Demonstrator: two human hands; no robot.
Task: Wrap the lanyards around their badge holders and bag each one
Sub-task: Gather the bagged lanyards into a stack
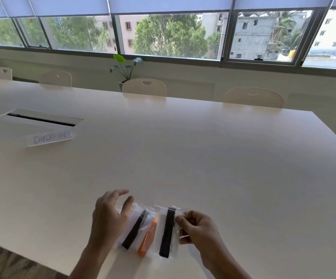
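Lying side by side at the lower centre of the frame, 3 bags sit on the table (183, 158) near its front edge: a left bag (134, 228) with a black lanyard, a middle bag (149, 236) with an orange one, and a right bag (168, 232) with another black one. They overlap slightly, probably so the finished ones stay together in 1 row.

My right hand (197, 228) has its fingers curled, thumb and forefinger pinching the right bag's edge near its top, apparently to seal or straighten it. Whether the strip there is already closed is hard to tell through the clear plastic.

My left hand (108, 216) rests on the left bag with fingers spread and loose, gripping nothing; it looks placed to steady the row while the other hand works.

With all 3 lanyards wrapped and bagged, the task seems nearly done.

A CHECK-IN sign (49, 137) stands at the left of the frame, well apart.
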